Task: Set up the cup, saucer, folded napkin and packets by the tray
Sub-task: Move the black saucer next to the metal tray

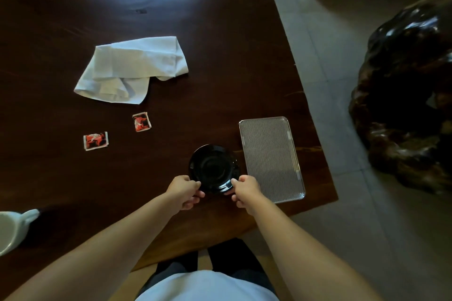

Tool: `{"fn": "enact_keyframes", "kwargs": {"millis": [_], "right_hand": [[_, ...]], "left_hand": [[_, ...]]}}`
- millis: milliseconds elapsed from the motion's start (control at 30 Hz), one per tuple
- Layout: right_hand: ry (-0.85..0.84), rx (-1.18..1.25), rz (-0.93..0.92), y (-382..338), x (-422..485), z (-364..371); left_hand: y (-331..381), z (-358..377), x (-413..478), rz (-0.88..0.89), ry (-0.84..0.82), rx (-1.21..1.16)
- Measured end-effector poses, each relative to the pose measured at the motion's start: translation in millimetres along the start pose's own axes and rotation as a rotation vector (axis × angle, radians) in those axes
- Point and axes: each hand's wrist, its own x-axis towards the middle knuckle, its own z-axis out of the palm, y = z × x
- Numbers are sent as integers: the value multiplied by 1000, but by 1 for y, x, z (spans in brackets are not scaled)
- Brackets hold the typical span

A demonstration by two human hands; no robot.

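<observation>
A black saucer point(212, 167) lies on the dark wooden table point(186, 32), just left of the ribbed metal tray point(270, 156). My left hand point(184, 192) grips the saucer's near left rim, and my right hand point(245, 192) grips its near right rim. A white napkin point(132, 69) lies loosely crumpled farther back on the left. Two red and black packets point(141, 121) point(95, 141) lie apart in front of the napkin. A white cup point(13, 228) stands at the left edge of view, partly cut off.
The table's right edge runs just beyond the tray, with grey tiled floor point(342, 80) past it. A large dark glossy carved object point(406, 95) stands on the floor at the right. My legs show below the table's near edge.
</observation>
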Motion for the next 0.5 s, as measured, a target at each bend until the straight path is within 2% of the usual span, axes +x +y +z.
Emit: {"fn": "enact_keyframes", "kwargs": {"millis": [500], "right_hand": [[-18,-92,9,3,27,-19]], "left_hand": [[3,32,19,-38,52,-20]]}}
